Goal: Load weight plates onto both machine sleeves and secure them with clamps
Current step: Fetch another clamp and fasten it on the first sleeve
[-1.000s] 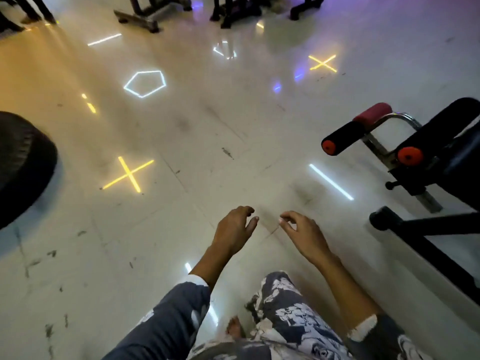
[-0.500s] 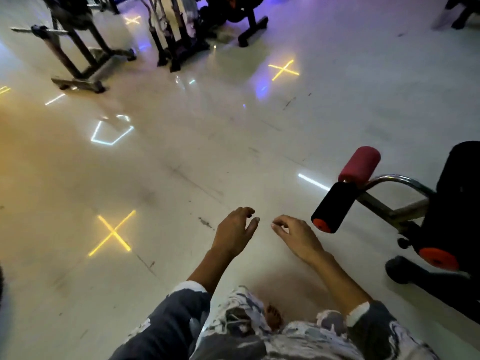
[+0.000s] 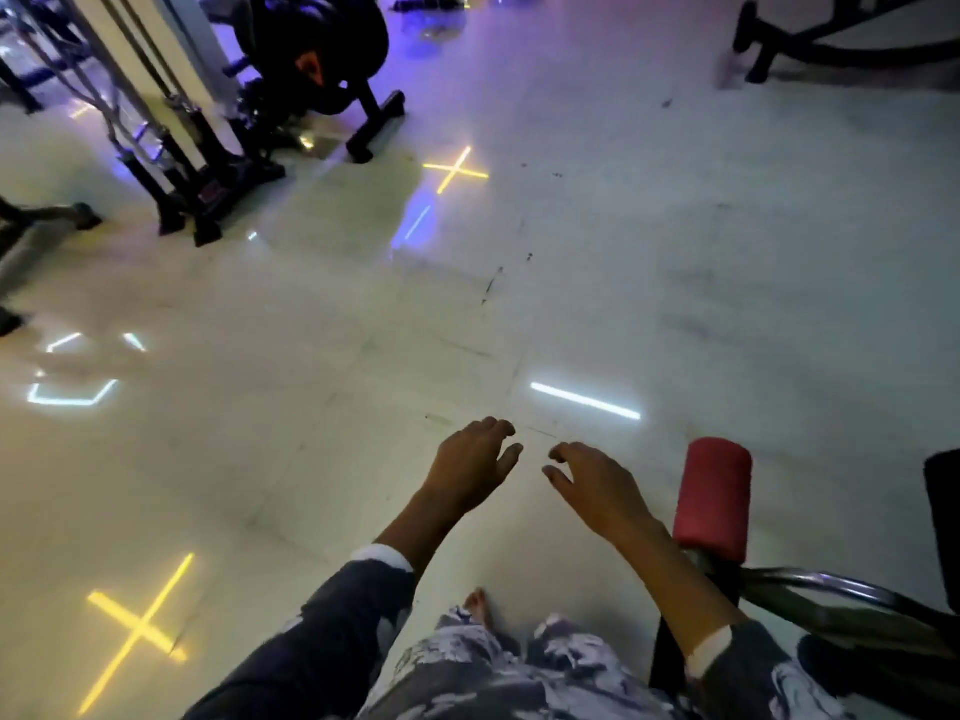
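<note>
Head view, looking down over a glossy pale tiled floor [image 3: 675, 252], smooth and reflective, scuffed with dark marks and thin joint lines.

Left hand [image 3: 470, 467] held out over the floor, palm down, fingers loosely curled and spread, gripping nothing. Right hand [image 3: 589, 491] just beside it, also palm down, fingers bent in a slack claw, empty too; fingertips of the two near each other but apart. Dark sleeves with white cuffs on both forearms, pushed up; mottled grey-and-white printed fabric [image 3: 519, 672] at the bottom edge, a bare foot [image 3: 478, 605] showing just above it.

Right of the right forearm, a cylindrical red foam roller pad [image 3: 714, 498], matte and soft-looking, standing upright on a curved chrome tube [image 3: 826, 589]; black frame parts beneath and a black padded edge at the far right.

Glowing light shapes mirrored in the floor: a yellow cross [image 3: 137, 631] lower left, a second yellow cross [image 3: 456, 170] farther off, a white bar [image 3: 584, 401] just beyond the hands, a broken pale-blue polygon outline [image 3: 72, 392] at left.

Upper left, a black-framed gym machine [image 3: 311, 54] with bulky black padding and flat feet, beside a rack of slanted bars [image 3: 171, 132] with black grips. No weight plates, sleeves or clamps to be made out clearly anywhere in view.
</note>
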Demonstrator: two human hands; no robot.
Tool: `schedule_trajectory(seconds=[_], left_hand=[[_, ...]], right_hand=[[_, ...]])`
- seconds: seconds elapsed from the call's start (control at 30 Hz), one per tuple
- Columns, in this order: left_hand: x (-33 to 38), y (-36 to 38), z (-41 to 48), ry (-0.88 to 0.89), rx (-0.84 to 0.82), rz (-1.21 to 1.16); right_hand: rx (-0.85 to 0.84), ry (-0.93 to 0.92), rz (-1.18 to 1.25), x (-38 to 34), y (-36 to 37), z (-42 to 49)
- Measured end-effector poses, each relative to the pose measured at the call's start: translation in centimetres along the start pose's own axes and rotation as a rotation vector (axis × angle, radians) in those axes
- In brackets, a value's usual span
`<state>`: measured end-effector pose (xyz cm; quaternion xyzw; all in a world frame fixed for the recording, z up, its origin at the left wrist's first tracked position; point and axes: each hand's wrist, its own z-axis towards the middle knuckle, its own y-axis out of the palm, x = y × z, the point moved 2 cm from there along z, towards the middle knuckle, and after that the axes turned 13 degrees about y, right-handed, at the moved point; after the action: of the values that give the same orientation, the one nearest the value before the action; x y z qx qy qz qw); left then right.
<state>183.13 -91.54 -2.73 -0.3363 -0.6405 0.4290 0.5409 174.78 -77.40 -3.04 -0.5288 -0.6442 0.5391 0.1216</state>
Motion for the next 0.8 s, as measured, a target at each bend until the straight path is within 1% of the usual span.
schedule_trajectory(seconds=[0.07,0.2,0.27,0.37,0.43,0.5,0.6,0.7,0.8], left_hand=[[-1.2,-1.1,5.4,0.058,-0.028,-0.021],[-2.0,-1.1,16.8,0.235,-0.131,-0.025],[-2.0,-0.7,23.0,0.309,-0.121,-0.025],[-1.9,-0.4,30.9,0.346,-0.095,-0.043],[-1.5,-0.5,36.7,0.368,-0.126,-0.046],[-0.2,-0.8,43.8,0.426,-0.165,-0.02],[2.2,-1.3,52.8,0.48,-0.149,-0.027],[4.9,-0.5,60.9,0.524,-0.184,-0.066],[8.4,0.9,70.2,0.617,-0.236,-0.067]], right_hand=[[0.014,0.063,0.06,-0.2,-2.3,3.4],[0.063,0.229,0.198,1.9,-6.1,10.9],[0.086,0.276,0.204,3.7,-8.1,15.5],[0.129,0.323,0.191,6.7,-11.5,21.9],[0.152,0.369,0.225,8.9,-14.8,26.0],[0.196,0.42,0.258,11.4,-18.8,30.4],[0.242,0.455,0.287,14.1,-24.1,35.1],[0.269,0.502,0.316,17.6,-28.3,39.6],[0.334,0.58,0.34,22.8,-33.1,44.8]])
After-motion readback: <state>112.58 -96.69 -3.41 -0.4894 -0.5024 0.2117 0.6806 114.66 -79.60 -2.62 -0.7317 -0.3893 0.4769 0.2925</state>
